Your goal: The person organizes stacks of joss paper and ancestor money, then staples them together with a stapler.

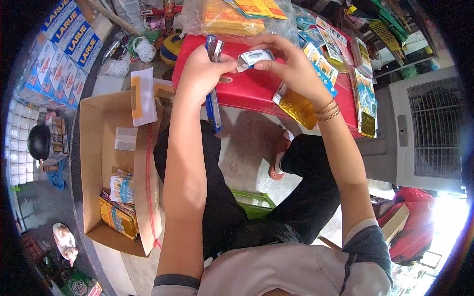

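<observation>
My left hand (200, 69) is closed around a long blue stapler (213, 111) with a metal top, held upright in view above the table's front edge. Its thumb points right, close to a clear plastic corner of a small packet. My right hand (294, 66) pinches that small white and blue card packet (257, 56) between thumb and fingers over the red table (247, 91). A gold foil sheet (298, 109) and several printed cards (321, 64) lie by my right wrist.
Yellow packs in clear plastic (232, 19) lie at the table's far side. On the left stands an open cardboard box (106, 108) with card bundles (118, 214) inside. Beer cartons (49, 69) are stacked behind it. An air cooler (429, 128) stands right; a cat (65, 241) lies lower left.
</observation>
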`<control>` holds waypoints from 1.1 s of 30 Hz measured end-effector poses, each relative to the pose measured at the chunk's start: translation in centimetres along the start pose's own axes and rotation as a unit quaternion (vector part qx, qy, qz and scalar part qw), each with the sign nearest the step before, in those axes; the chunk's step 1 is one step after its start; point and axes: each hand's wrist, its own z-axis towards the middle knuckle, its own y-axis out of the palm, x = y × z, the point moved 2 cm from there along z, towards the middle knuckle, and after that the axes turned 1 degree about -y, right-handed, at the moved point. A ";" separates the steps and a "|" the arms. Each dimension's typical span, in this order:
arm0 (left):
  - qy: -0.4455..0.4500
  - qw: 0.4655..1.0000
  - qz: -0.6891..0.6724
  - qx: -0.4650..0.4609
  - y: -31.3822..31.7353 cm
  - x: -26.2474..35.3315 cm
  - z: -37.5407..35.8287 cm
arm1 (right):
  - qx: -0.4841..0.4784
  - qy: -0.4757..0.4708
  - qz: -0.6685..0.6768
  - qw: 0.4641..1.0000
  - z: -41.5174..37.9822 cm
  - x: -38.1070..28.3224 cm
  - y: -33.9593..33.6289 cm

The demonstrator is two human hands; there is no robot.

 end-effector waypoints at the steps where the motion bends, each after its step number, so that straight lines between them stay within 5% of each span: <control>1: 0.001 1.000 0.000 -0.001 0.1 0.0 0.1 | 0.002 0.019 0.069 0.997 0.1 0.6 -0.1; 3: 0.045 0.998 0.042 0.007 0.3 -0.1 0.4 | 0.005 0.038 0.136 0.990 0.0 0.6 -0.4; 4: 0.044 0.998 0.041 0.006 0.4 -0.2 0.4 | -0.007 0.030 0.054 0.998 0.0 -0.1 -0.6; 8: 0.019 0.998 -0.056 -0.023 1.0 -0.3 0.5 | 0.029 -0.059 -0.081 0.995 0.2 -1.0 -0.7; 16: 0.005 0.955 -0.280 -0.096 0.7 0.8 -0.1 | 0.044 -0.052 -0.056 0.996 0.7 -2.0 -1.2; 21: 0.004 0.943 -0.315 -0.105 1.2 0.7 0.1 | 0.041 -0.070 -0.085 0.993 1.3 -3.6 -1.8; 26: 0.022 0.945 -0.315 -0.090 1.7 -0.1 0.5 | 0.031 -0.204 -0.175 0.963 1.8 -3.9 -1.3; 33: 0.024 0.956 -0.278 -0.092 1.8 0.2 0.4 | 0.035 -0.218 -0.192 0.956 1.6 -4.9 -1.7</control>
